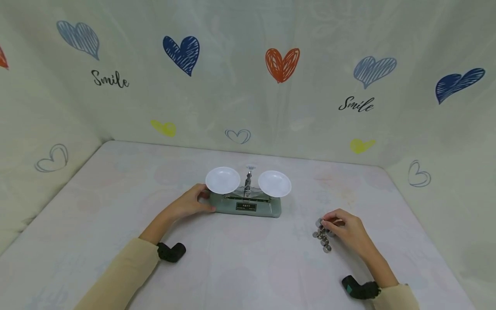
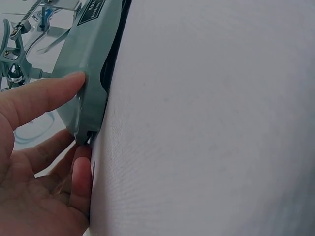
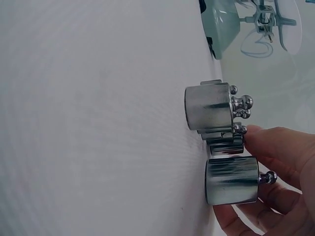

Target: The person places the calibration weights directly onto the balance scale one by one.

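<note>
A green balance scale [image 1: 248,206] with two white pans [image 1: 222,180] stands on the table. My left hand [image 1: 190,200] grips its left end. In the left wrist view, the thumb [image 2: 74,83] lies on the front of the base and the other fingers bend behind its end. To the right of the scale is a cluster of shiny metal weights [image 1: 323,241]. My right hand [image 1: 346,228] reaches in from the right and pinches a weight [image 3: 226,145] near its knob. Two larger cylindrical weights [image 3: 231,182] stand nearer the right wrist camera, partly covering the fingers.
A pale cloth covers the table [image 1: 248,267]. Behind it hangs a light curtain [image 1: 232,103] printed with hearts and the word Smile. Black bands [image 1: 170,252] with camera mounts sit on both wrists, by the beige sleeves.
</note>
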`<state>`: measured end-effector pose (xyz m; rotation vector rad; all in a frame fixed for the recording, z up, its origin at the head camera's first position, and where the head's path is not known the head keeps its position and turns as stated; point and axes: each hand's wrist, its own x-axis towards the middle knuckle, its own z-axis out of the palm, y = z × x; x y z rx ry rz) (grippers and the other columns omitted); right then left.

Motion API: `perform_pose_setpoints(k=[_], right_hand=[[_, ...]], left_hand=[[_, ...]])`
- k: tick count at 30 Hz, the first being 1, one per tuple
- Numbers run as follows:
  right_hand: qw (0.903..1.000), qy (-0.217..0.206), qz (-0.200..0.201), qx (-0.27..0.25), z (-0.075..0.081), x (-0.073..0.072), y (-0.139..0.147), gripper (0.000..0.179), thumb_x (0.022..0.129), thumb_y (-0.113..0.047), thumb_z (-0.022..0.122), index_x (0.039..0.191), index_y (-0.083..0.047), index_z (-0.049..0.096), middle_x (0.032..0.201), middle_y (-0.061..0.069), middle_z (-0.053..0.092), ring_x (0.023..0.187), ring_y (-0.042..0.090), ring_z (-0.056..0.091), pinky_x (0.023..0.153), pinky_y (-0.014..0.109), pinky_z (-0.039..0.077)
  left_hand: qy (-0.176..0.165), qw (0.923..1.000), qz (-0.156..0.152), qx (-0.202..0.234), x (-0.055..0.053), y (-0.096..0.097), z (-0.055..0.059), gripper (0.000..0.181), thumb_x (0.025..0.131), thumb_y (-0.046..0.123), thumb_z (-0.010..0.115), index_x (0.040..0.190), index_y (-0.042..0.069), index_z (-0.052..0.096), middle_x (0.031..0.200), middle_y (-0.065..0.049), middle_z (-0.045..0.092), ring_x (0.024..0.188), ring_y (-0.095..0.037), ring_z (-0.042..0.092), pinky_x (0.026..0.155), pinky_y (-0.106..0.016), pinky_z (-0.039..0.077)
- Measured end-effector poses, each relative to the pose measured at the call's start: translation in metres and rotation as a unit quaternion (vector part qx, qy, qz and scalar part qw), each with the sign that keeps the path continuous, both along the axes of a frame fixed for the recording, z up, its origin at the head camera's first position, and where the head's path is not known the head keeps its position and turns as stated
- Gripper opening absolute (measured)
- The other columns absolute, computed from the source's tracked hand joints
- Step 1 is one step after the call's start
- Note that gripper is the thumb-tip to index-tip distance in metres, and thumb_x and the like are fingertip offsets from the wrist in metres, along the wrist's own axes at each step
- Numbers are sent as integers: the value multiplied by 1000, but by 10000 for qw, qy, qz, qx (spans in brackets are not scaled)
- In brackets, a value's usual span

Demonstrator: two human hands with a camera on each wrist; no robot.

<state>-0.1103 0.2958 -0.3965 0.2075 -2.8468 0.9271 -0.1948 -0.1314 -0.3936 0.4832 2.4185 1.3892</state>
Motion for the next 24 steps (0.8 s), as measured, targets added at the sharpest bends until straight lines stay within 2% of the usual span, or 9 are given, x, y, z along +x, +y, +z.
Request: perform_pose_setpoints(k=[14,24], right_hand=[[9995,290,150,-31,7,1,-2,7,83,-11,69,89,-11,66,85,-3,65,74,-2,57,68,20,50],[9980,450,409,-151,27,-4,-11,5,83,-14,69,88,-12,67,83,-3,66,73,0,57,69,19,50]], left_hand=[[14,9999,-66,74,1,0,1,67,75,11,75,132,-6,42,130,-26,43,114,-39,45,92,-50,40],[-67,10000,10,-6,2,0,4,68,76,11,74,133,-6,41,131,-26,41,115,-39,43,92,-50,39]])
